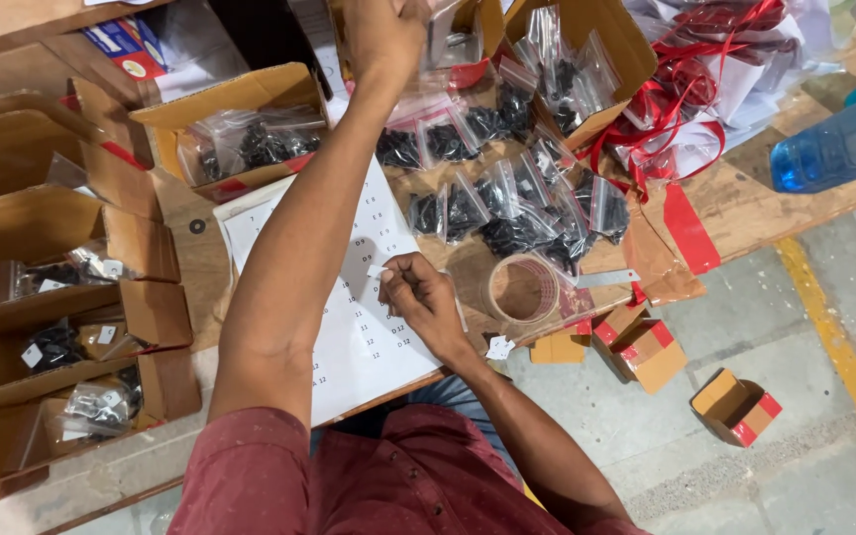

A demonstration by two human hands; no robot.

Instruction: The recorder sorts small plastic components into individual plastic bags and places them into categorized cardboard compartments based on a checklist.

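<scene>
The right hand [426, 297] has a pinch grip on a small white sticker label [376, 270] over the printed sheet [369, 342] at centre frame. It looks light, flimsy and tacky, best held by its edge. The left hand [385, 35] reaches the upper edge, its grip unclear, near bagged black parts [507, 213] on the tabletop [745, 198].
</scene>
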